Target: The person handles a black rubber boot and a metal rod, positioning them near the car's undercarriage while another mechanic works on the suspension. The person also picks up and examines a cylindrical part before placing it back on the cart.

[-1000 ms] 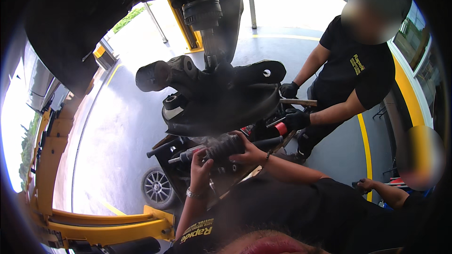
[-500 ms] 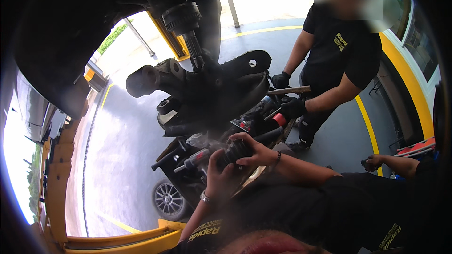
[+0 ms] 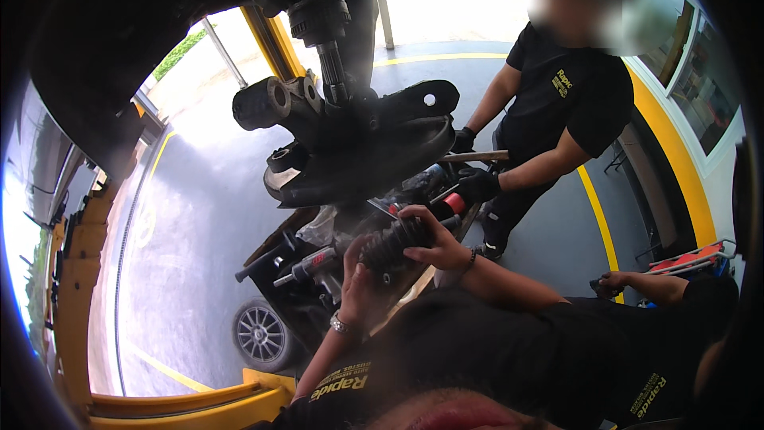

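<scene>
Strong daylight from outside, top centre & left; the concrete floor [image 3: 199,215] glares nearly white there. Underside of the raised car [image 3: 103,40] is near-black, detail lost. Suspension part [image 3: 358,135] sits backlit, mostly silhouette. Both hands by it are lit well enough, fairly sharp. Fisheye bends the yellow lift arm [image 3: 72,295] hard; dark vignette round the rim. Bottom edge blurred, prob. too close to focus.

Black rubber boot [image 3: 394,243], yellow lift [image 3: 191,402]
</scene>
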The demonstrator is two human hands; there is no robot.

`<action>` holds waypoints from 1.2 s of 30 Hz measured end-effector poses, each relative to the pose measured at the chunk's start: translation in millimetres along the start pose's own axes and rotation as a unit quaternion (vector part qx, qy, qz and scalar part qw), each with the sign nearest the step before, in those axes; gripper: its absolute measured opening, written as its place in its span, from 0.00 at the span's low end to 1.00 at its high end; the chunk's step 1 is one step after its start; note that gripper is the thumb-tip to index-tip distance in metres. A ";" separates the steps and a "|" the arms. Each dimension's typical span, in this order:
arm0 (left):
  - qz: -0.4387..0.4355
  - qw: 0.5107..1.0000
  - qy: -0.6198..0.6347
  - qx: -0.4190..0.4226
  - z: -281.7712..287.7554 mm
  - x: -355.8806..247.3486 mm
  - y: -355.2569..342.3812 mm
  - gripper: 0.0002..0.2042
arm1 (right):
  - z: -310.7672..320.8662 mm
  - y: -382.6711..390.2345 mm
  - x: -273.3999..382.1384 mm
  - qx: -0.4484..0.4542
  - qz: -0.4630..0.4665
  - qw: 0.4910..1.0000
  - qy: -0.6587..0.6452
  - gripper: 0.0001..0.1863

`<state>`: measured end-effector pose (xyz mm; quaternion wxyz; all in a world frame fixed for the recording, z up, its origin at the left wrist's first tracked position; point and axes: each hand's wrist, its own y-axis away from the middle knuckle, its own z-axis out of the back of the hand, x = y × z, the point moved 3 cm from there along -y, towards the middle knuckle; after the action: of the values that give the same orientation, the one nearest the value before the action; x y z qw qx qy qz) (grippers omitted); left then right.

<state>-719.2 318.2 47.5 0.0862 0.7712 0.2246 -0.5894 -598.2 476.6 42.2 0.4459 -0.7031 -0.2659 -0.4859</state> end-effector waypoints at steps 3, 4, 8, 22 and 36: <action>-0.035 0.997 -0.036 -0.057 15.7 7.3 -12.0 0.36 | 6.6 -9.1 -0.4 0.006 0.054 0.994 0.093 0.37; -0.049 0.997 -0.063 -0.026 13.6 11.9 -15.1 0.36 | 2.3 -9.0 -3.0 0.077 0.056 0.980 0.177 0.37; -0.078 0.995 -0.031 -0.055 9.7 18.4 -26.6 0.36 | 12.0 -19.6 -10.3 0.106 -0.003 0.994 -0.011 0.37; -0.165 0.942 -0.291 -0.005 -69.3 23.6 -75.3 0.39 | 66.8 -40.8 -1.2 0.204 0.044 0.978 0.007 0.37; -0.061 0.955 -0.258 -0.130 -114.0 63.8 -91.0 0.26 | 125.4 -39.6 -26.7 0.125 -0.034 0.992 0.008 0.37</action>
<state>-647.7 459.6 32.1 0.2048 0.5598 0.3163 -0.7380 -584.5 607.5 15.9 0.5154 -0.6285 -0.3453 -0.4692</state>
